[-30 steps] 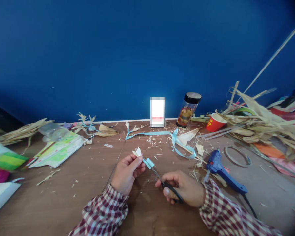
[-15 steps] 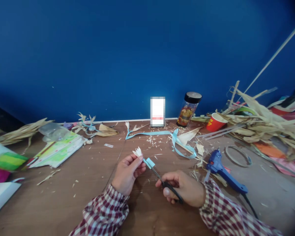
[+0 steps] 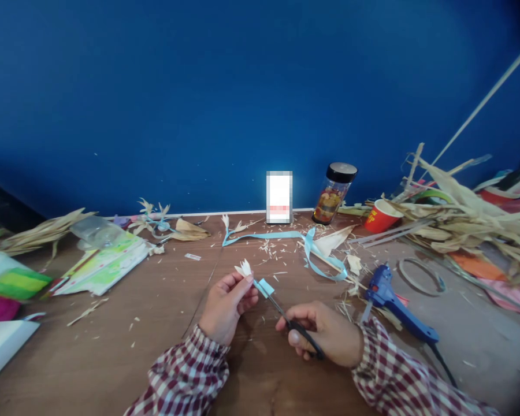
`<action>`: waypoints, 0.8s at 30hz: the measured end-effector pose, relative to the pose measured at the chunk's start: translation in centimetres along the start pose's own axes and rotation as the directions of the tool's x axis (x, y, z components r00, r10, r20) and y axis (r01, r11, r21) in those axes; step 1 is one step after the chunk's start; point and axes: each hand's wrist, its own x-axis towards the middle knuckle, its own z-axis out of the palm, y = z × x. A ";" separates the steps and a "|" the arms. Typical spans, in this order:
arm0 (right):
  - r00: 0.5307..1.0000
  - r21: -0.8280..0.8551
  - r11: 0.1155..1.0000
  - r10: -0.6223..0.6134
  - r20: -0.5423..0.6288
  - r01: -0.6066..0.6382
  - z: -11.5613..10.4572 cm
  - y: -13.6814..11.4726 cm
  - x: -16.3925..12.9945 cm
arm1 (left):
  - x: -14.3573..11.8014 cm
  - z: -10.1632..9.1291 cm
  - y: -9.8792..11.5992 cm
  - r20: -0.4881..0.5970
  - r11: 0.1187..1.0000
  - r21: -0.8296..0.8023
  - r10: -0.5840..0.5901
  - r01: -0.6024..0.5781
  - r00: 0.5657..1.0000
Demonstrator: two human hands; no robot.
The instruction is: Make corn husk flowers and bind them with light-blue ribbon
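A brown wooden desk (image 3: 164, 323) is strewn with husk shavings (image 3: 281, 248). A blue glue gun (image 3: 394, 303) is laid at the right, beside a light-blue ribbon (image 3: 312, 251). A black-lidded jar (image 3: 333, 193) and a red paper cup (image 3: 380, 216) are set along the far edge. Dried corn husks (image 3: 463, 222) are heaped at the right, coloured paper sheets (image 3: 101, 266) at the left.

1. A small cream husk flower (image 3: 243, 268) with pointed petals stands upright above the wooden surface (image 3: 156, 323), pinched at its base.
2. A short light-blue ribbon piece (image 3: 266, 287) juts out just beside the flower's base.
3. Black-handled scissors (image 3: 295, 329) lie tilted, thin blades pointing up-left and meeting the ribbon piece.
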 end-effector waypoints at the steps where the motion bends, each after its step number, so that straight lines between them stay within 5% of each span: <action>1: 1.000 -0.007 1.000 -0.003 -0.005 0.003 0.0 0.0 0.0 | 0.0 0.0 0.0 -0.002 1.000 -0.003 0.003 -0.003 1.000; 24: 1.000 -0.057 0.998 -0.014 -0.021 0.013 0.2 -0.2 0.0 | -0.1 0.1 0.0 0.000 1.000 -0.011 0.008 -0.008 1.000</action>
